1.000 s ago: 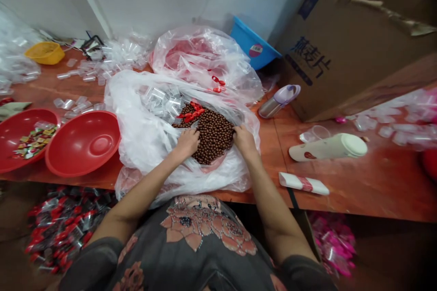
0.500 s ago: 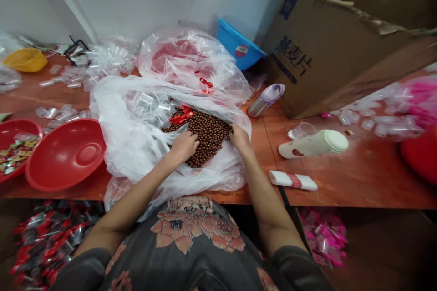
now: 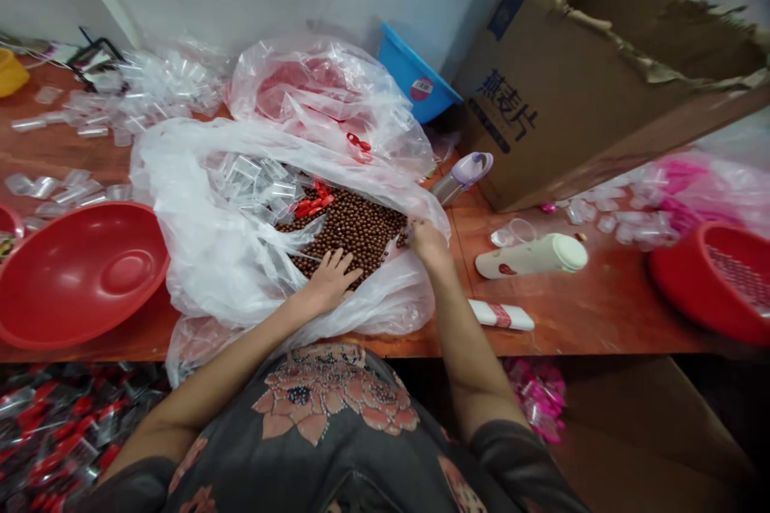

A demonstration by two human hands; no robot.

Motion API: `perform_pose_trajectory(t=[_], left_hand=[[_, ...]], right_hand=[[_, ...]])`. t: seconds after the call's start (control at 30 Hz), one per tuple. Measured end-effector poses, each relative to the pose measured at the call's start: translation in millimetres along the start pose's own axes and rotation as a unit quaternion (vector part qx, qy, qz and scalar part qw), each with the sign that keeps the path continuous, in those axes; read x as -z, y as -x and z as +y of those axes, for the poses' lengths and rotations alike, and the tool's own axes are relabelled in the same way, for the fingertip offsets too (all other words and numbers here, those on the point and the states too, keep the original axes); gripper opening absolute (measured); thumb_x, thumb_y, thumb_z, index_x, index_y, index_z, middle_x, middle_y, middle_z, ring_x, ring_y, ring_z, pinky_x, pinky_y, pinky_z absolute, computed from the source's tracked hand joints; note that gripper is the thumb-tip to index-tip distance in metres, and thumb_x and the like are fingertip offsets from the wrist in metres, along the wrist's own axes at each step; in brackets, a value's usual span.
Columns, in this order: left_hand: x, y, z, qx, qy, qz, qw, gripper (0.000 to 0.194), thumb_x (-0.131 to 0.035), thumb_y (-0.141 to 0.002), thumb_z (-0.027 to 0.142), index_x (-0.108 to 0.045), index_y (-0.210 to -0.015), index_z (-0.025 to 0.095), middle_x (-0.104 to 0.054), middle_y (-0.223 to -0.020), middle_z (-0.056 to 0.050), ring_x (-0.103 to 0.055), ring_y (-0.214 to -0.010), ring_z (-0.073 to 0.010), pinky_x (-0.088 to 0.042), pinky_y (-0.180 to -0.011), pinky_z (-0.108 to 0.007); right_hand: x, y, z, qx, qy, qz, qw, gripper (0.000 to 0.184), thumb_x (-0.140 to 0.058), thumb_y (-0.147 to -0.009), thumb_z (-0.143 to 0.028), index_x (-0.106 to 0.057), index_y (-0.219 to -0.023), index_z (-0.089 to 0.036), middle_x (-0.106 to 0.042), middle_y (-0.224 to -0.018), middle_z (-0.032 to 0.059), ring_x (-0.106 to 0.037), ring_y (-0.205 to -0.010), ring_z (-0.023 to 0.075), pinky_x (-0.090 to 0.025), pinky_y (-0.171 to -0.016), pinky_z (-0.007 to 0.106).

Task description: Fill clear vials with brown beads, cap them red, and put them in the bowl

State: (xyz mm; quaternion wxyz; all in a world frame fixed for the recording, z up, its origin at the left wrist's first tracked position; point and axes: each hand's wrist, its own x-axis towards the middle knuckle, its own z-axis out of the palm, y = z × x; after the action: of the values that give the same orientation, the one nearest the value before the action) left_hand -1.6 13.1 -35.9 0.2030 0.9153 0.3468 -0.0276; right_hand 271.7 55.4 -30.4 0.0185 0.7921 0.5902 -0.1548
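Note:
A white plastic bag (image 3: 198,240) lies spread on the table, its mouth open around a heap of small round brown balls (image 3: 354,228). My left hand (image 3: 330,280) rests at the near side of the heap, open, fingers spread over the balls. At the bag's right side, my right hand (image 3: 428,242) is closed, its fingers curled down beside a few balls; what it grips is hidden. Clear plastic containers (image 3: 261,186) are piled in the left of the bag. Red plastic pieces (image 3: 314,200) sit at the back of the heap.
On the left stands a red bowl (image 3: 78,280). Behind are a bag with red contents (image 3: 325,88), a blue basin (image 3: 415,72) and a large cardboard box (image 3: 571,88). A purple-lidded bottle (image 3: 463,176), white tumbler (image 3: 529,256) and red basket (image 3: 710,280) stand rightward.
My left hand has moved toward me and its fingers have spread out. My right hand stays at the bag's right side, its fingers curled. The view has shifted to the right.

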Motion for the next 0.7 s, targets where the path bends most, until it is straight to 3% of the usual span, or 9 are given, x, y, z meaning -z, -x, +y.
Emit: perform_pose_trajectory(t=[0.13, 0.23, 0.33, 0.47, 0.53, 0.63, 0.7], left_hand=[[1.7, 7, 0, -0.023, 0.066, 0.003, 0.998, 0.039, -0.054, -0.095, 0.026, -0.063, -0.133, 0.026, -0.05, -0.151, -0.01, -0.032, -0.146, -0.038, -0.026, -0.117, -0.061], [5.1, 10, -6, -0.038, 0.121, 0.038, 0.991, 0.031, -0.053, -0.095, 0.023, -0.069, -0.122, 0.02, -0.059, -0.14, -0.011, -0.044, -0.139, -0.0318, -0.032, -0.116, -0.053], [11.1, 10, -13, -0.038, 0.188, 0.103, 0.976, 0.027, -0.052, -0.095, 0.017, -0.071, -0.113, 0.019, -0.068, -0.124, -0.01, -0.059, -0.122, -0.0227, -0.041, -0.111, -0.043], [21.7, 7, -16, 0.033, 0.291, 0.189, 0.937, 0.023, -0.053, -0.094, 0.019, -0.07, -0.109, 0.019, -0.071, -0.109, -0.007, -0.065, -0.101, -0.0188, -0.05, -0.096, -0.037], [25.8, 4, -16, 0.07, 0.324, 0.222, 0.917, 0.025, -0.055, -0.093, 0.021, -0.069, -0.114, 0.02, -0.069, -0.107, -0.006, -0.065, -0.097, -0.018, -0.051, -0.092, -0.035], [28.3, 0, -17, 0.095, 0.347, 0.256, 0.897, 0.042, -0.058, -0.093, 0.025, -0.058, -0.135, 0.021, -0.066, -0.11, -0.007, -0.064, -0.092, -0.017, -0.053, -0.087, -0.033], [27.7, -1, -20, 0.069, 0.333, 0.247, 0.907, 0.052, -0.061, -0.092, 0.027, -0.052, -0.143, 0.023, -0.064, -0.113, -0.007, -0.063, -0.095, -0.0176, -0.052, -0.088, -0.034]], right_hand=[[-13, -5, -2, -0.008, 0.004, 0.017, 1.0, 0.047, -0.038, -0.094, -0.013, -0.053, -0.138, -0.007, -0.06, -0.13, 0.0279, -0.066, -0.111, 0.03, -0.048, -0.09, 0.037], [-13, -11, 1, -0.002, -0.02, 0.024, 1.0, 0.047, -0.039, -0.092, -0.01, -0.055, -0.136, -0.006, -0.064, -0.126, 0.0278, -0.065, -0.111, 0.0312, -0.048, -0.092, 0.039], [-9, -12, 1, 0.021, -0.066, 0.03, 0.997, 0.04, -0.046, -0.089, -0.013, -0.064, -0.125, -0.011, -0.069, -0.12, 0.0212, -0.066, -0.11, 0.0294, -0.048, -0.092, 0.037], [-14, 6, -16, 0.078, -0.162, 0.026, 0.983, 0.034, -0.057, -0.087, -0.022, -0.065, -0.12, -0.02, -0.074, -0.112, 0.0082, -0.069, -0.099, 0.021, -0.052, -0.087, 0.032], [-20, 20, -31, 0.126, -0.301, 0.008, 0.945, 0.035, -0.063, -0.084, -0.027, -0.062, -0.119, -0.02, -0.075, -0.109, 0.0061, -0.071, -0.093, 0.0191, -0.054, -0.083, 0.031], [-27, 39, -55, 0.2, -0.47, -0.056, 0.858, 0.036, -0.069, -0.081, -0.031, -0.064, -0.114, -0.021, -0.076, -0.107, 0.0056, -0.071, -0.093, 0.0201, -0.054, -0.084, 0.035], [-29, 50, -68, 0.25, -0.452, -0.093, 0.851, 0.03, -0.068, -0.082, -0.028, -0.067, -0.112, -0.023, -0.075, -0.11, 0.0045, -0.07, -0.098, 0.0203, -0.052, -0.09, 0.036]])
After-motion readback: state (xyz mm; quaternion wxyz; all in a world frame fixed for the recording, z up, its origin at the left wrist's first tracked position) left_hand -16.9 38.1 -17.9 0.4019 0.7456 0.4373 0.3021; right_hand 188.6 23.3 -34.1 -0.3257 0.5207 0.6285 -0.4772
